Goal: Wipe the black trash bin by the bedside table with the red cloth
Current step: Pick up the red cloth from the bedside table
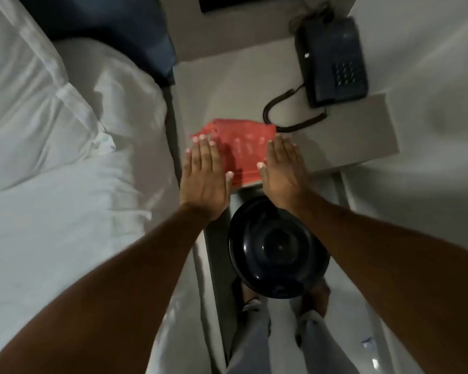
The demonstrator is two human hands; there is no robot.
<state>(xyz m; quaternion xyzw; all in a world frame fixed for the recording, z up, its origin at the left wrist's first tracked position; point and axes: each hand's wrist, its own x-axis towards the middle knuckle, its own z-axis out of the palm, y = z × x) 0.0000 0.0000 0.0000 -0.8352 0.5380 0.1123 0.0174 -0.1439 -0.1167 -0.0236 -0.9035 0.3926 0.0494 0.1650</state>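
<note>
Both of my hands are reaching out flat, fingers straight and together, palms down: my left hand [204,174] is lying over the near left corner of the red cloth [243,147], and my right hand [284,171] is lying along its right edge, neither one closed on it. I am judging this to be the opening step, picking up the cloth, with no wiping begun. It is sitting folded into a thick, soft rectangle, layers showing at its edges, on the smooth pale desk [227,85] beside the bed [52,130], near a dark telephone [331,60] with its coiled cord. Below my wrists the black trash bin [277,249] is standing on the floor just in front of the desk, round, hard and glossy, catching small highlights. Next I am needing to curl my fingers around the cloth, lift it, and bring it down to that slick, curved surface.
</note>
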